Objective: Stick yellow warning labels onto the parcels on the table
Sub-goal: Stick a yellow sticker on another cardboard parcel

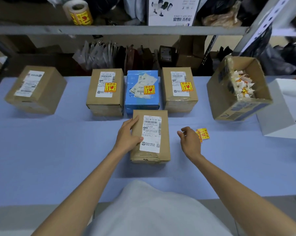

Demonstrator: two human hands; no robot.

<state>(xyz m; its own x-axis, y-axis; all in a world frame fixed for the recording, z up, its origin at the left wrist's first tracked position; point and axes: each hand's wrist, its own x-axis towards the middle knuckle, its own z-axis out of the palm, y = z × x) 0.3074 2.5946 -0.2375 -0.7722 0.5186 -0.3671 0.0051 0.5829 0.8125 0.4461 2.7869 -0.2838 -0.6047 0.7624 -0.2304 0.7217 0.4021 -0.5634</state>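
While left hand (127,135) grips parcel (151,137), right hand (190,140) loosely curled beside yellow labels (204,133)

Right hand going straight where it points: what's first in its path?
The right hand would likely meet the right edge of the near brown cardboard parcel. The yellow warning labels lie off that line.

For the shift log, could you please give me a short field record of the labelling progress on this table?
Labelled: centre-left brown parcel, blue parcel, right brown parcel, all in the back row
Unlabelled: far-left parcel, near parcel
Left hand: holds the near parcel's left edge
Right hand: empty, by the loose yellow labels on the table
Label roll: on the shelf
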